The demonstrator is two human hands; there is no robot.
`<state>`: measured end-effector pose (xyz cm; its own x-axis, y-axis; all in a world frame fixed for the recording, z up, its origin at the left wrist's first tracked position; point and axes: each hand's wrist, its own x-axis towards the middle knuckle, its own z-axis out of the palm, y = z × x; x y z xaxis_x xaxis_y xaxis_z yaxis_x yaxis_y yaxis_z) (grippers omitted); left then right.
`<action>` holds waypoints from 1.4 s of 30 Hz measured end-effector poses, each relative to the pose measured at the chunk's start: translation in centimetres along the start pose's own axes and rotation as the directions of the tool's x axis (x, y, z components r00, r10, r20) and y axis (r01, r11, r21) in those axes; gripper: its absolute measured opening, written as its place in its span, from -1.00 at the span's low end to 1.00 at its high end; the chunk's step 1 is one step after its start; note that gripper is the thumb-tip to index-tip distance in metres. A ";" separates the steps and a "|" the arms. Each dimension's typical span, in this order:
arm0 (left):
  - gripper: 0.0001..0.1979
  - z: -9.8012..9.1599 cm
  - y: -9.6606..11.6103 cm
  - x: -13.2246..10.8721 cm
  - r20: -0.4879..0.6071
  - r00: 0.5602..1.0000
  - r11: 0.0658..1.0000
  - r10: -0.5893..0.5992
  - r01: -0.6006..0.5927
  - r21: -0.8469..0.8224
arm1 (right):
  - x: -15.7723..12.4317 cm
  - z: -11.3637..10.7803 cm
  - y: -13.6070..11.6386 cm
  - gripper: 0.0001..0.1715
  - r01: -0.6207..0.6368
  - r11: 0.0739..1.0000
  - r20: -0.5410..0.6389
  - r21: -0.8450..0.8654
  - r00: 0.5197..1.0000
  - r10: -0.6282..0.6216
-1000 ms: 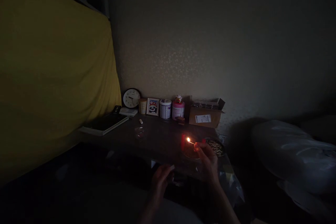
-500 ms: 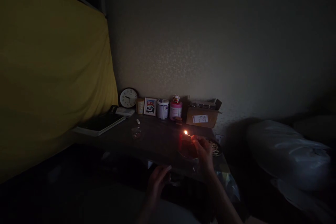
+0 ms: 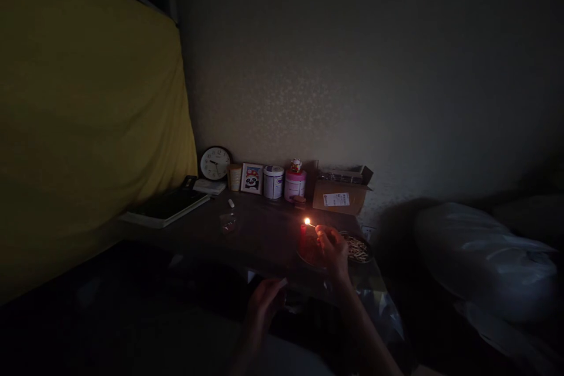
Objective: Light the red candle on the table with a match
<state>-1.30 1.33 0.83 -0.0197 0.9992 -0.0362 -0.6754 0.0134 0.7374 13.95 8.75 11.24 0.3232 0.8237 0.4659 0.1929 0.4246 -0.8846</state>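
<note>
My right hand [image 3: 331, 247] pinches a lit match [image 3: 312, 225], its flame at the top of a red candle [image 3: 302, 236]. The candle stands upright on a round plate [image 3: 311, 261] on the dark table. Just right of my right hand lies a dish of matchsticks [image 3: 358, 248]. Lower down, at the table's front edge, my left hand [image 3: 266, 299] has its fingers closed round a small pale object [image 3: 282, 283], too dim to make out.
Along the wall stand a clock [image 3: 215, 163], a cup [image 3: 235, 178], a framed panda picture [image 3: 252, 178], two tins [image 3: 274, 182] and a cardboard box [image 3: 339, 197]. A flat book-like item [image 3: 165, 211] lies left, a small bag [image 3: 228, 223] nearer the middle. Plastic bags [image 3: 484, 252] fill the right.
My right hand has moved a little left, bringing the burning match to the candle's top. More of the matchstick dish shows. My left hand has hardly moved.
</note>
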 end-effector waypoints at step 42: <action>-0.66 0.4 0.3 -0.1 -0.047 0.999 0.999 -0.027 0.028 0.016 | 0.4 1.1 1.9 -0.67 -0.035 0.998 -0.015 -0.057 0.999 0.035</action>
<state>-1.25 1.23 1.34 -0.0356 0.9955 -0.0879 -0.6639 0.0422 0.7467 13.48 10.31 9.75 0.3435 0.8322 0.4353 0.2335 0.3733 -0.8979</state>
